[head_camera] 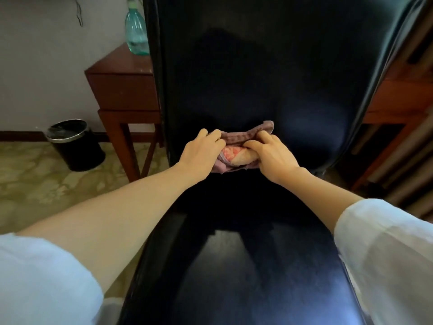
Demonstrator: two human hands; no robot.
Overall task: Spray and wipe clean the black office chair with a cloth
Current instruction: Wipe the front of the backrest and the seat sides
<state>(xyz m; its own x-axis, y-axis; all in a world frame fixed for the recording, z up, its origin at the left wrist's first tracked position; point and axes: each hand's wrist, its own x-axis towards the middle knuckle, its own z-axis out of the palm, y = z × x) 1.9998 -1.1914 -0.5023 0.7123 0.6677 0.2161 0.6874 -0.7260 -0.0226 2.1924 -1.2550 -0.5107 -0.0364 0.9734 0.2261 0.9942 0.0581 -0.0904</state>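
At the crease between seat and back of the chair (257, 78), the cloth (236, 137) lies bunched, with left grip (201, 153) and right grip (269, 153) both clenched on its folds. Left of the chair, a green bottle (137, 31) stands on a wooden tabletop (121, 64), just beside the backrest edge. A black bin (75, 146) stands on the floor (35, 179) nearby.

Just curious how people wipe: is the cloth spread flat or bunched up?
Bunched up: the cloth is folded over on itself, gripped by the left hand and right hand against the chair.
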